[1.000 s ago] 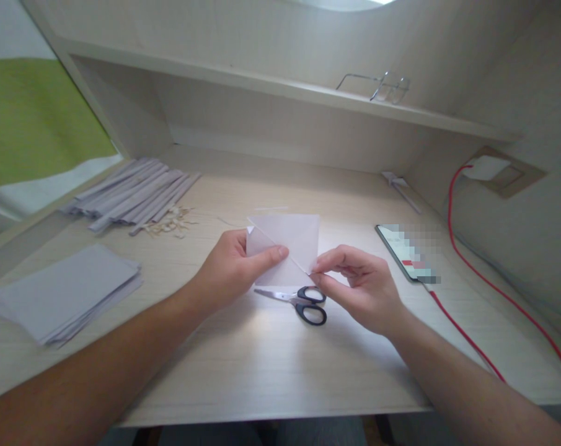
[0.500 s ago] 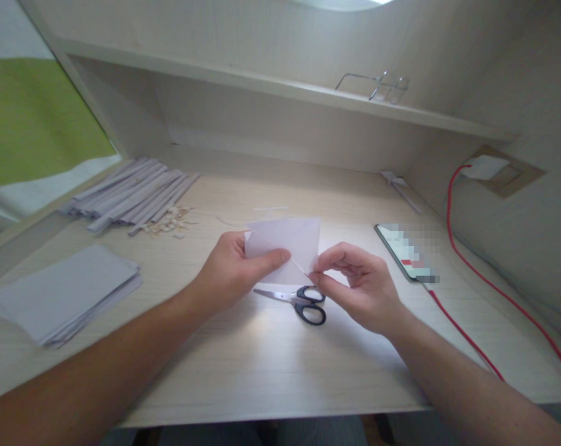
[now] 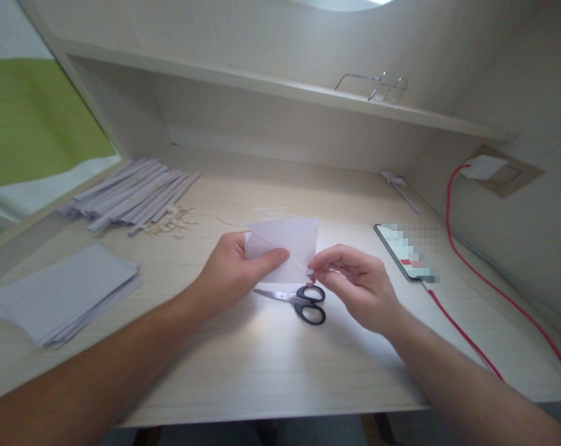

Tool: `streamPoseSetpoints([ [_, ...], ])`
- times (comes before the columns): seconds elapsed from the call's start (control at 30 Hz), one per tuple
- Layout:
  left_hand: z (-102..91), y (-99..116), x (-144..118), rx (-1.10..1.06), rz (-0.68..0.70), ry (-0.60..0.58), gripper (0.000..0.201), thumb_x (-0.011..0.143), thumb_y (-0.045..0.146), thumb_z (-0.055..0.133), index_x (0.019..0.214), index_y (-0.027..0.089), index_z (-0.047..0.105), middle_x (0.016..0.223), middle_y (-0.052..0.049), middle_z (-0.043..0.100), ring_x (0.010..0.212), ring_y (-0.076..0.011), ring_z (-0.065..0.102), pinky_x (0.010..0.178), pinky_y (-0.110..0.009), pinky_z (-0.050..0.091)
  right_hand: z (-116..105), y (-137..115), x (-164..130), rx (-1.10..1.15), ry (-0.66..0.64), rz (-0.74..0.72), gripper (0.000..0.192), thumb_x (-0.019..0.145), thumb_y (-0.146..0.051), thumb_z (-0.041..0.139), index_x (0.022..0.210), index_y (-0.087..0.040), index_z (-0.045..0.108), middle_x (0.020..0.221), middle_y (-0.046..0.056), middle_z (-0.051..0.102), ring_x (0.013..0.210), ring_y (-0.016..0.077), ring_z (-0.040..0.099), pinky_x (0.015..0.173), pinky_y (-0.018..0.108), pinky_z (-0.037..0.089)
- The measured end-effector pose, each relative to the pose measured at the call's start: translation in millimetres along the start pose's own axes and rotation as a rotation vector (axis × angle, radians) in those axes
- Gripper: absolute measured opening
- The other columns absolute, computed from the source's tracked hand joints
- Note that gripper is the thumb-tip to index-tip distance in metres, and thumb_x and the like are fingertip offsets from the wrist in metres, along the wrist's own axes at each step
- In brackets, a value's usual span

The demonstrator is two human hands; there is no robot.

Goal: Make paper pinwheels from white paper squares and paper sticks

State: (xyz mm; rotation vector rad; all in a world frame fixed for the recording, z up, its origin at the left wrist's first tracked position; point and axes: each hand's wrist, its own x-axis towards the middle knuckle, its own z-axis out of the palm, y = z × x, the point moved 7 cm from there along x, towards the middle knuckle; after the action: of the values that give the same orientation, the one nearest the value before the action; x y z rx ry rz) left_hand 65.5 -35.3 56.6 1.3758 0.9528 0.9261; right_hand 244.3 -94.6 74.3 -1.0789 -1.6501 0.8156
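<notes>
Centrally, a thin, squarish sheet of plain white paper (image 3: 303, 238) is held up between the two hands, above the pale wood-grain bench (image 3: 243, 378). Its surface is smooth and faintly lilac in this light, and a slim diagonal line, like a crease or folded edge, slants from the upper left down to the lower right corner. A small whiter piece shows at the left edge, beside the left hand (image 3: 231, 266).

That hand grips the sheet, its thumb lying flat across the front. The right hand (image 3: 361, 285) has thumb and forefinger brought together at the lower right corner, pinching it, with the other fingers curled in. Just below the sheet's bottom edge lies a pair of scissors with black handles and steel blades (image 3: 290, 298), points to the left.

The left fingers behind the paper are out of sight, and the pinched corner is partly covered by the right fingertips. How many layers the sheet has cannot be told. Beyond it, some thin pale strips (image 3: 271, 209) barely stand out from the bench. Both forearms are cut off by the frame.
</notes>
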Motion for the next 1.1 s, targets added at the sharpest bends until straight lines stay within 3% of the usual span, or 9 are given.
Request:
streamPoseSetpoints([
  [0.67,1.9,-4.6,1.4,-0.001,0.016,-0.036,0.022,0.075,0.034,0.082,0.081,0.014,0.079,0.077,-0.005,0.078,0.065,-0.0183,0.069,0.058,-0.024,0.053,1.3,2.6,-0.5,-0.042,0.011,-0.019,0.008,0.088,-0.013,0.071,0.092,-0.02,0.071,0.088,0.003,0.072,0.08,0.0168,0.068,0.073,0.031,0.054],
  [0.87,-5.6,-3.1,3.0,0.018,0.027,0.064,0.025,0.072,0.035,0.084,0.085,0.013,0.079,0.082,-0.008,0.079,0.068,-0.0216,0.07,0.06,-0.027,0.054,-2.5,6.0,3.5,0.028,0.066,0.032,0.009,0.088,-0.013,0.065,0.093,-0.02,0.064,0.086,0.001,0.067,0.077,0.0159,0.069,0.071,0.03,0.056],
  [0.93,-12.5,-1.1,4.5,0.026,0.041,0.137,0.025,0.071,0.036,0.085,0.083,0.014,0.079,0.082,-0.007,0.079,0.068,-0.0218,0.07,0.059,-0.026,0.053,-2.9,7.2,4.9,-0.14,0.005,0.086,0.006,0.087,-0.014,0.064,0.087,-0.02,0.065,0.079,0.0,0.068,0.072,0.0148,0.066,0.067,0.028,0.051],
  [1.03,-23.3,2.1,7.4,0.02,0.064,0.238,0.025,0.069,0.036,0.086,0.078,0.015,0.078,0.078,-0.006,0.078,0.066,-0.0209,0.068,0.057,-0.025,0.05,4.5,12.7,3.1,-0.466,-0.256,0.196,0.001,0.081,-0.019,0.07,0.081,-0.02,0.071,0.073,-0.001,0.067,0.066,0.0141,0.06,0.06,0.027,0.043],
  [1.1,-27.8,2.4,9.4,0.003,0.067,0.269,0.023,0.068,0.035,0.086,0.074,0.015,0.076,0.072,-0.005,0.075,0.062,-0.0196,0.065,0.055,-0.025,0.048,9.2,15.7,-0.8,-0.618,-0.414,0.24,0.01,0.075,-0.023,0.076,0.084,-0.021,0.074,0.078,0.0,0.07,0.069,0.0153,0.06,0.061,0.027,0.041],
])
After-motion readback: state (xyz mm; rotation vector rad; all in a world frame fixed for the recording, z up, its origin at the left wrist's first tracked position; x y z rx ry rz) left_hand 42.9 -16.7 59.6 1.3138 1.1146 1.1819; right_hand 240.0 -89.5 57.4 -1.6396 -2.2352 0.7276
